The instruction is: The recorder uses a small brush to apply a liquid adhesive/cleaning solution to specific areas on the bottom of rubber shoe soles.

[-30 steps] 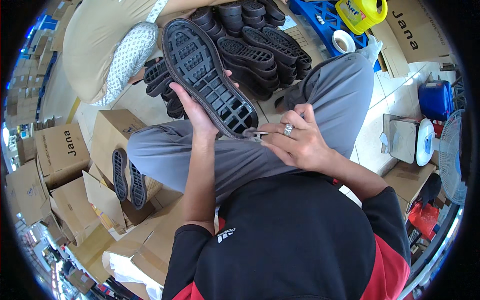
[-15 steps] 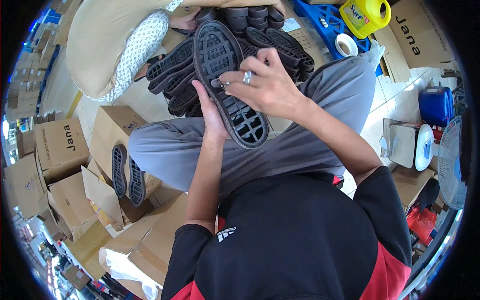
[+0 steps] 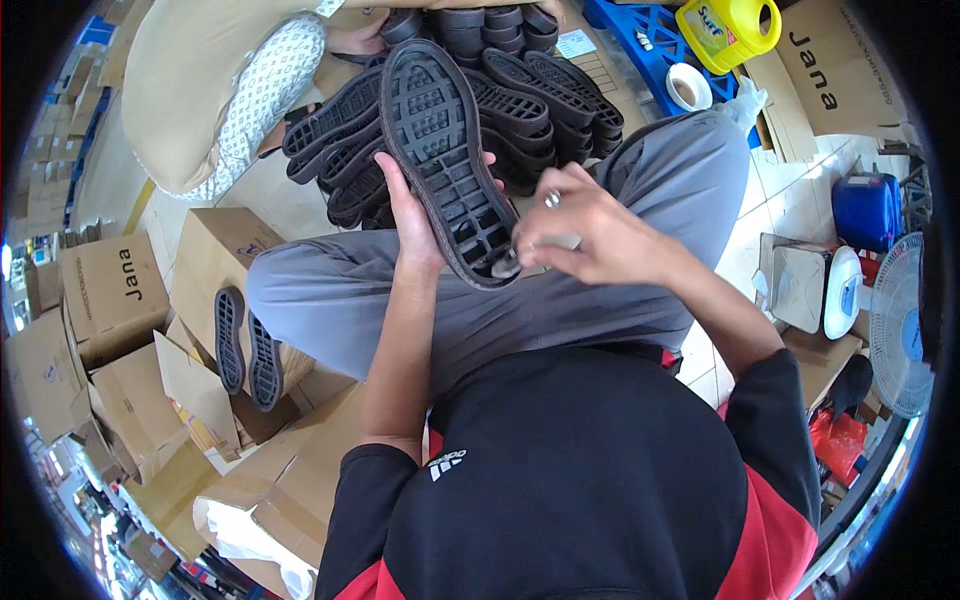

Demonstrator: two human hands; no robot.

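My left hand (image 3: 415, 222) grips a dark brown shoe sole (image 3: 436, 140) from beneath and along its left edge, its ridged, hollowed inner side facing up. Pinched in my right hand (image 3: 600, 232) is a small brush (image 3: 507, 263), its greyish tip at the rim of the sole's near end; the fingers hide much of it. Past the held sole, several more dark soles (image 3: 335, 135) lie piled and overlapping, with stacked soles (image 3: 490, 32) behind them. Another person's hand (image 3: 358, 38) touches the back of that pile.
Two soles (image 3: 264, 365) lean against a cardboard box (image 3: 215, 265) at left. A white bowl (image 3: 688, 88) and yellow jug (image 3: 728, 35) stand on a blue pallet (image 3: 625, 45) at far right. A blue container (image 3: 866, 212) and a fan (image 3: 897, 325) stand right.
My right hand has moved the brush from the sole's middle down to its near end. The left hand still holds the sole, with only a slight shift.
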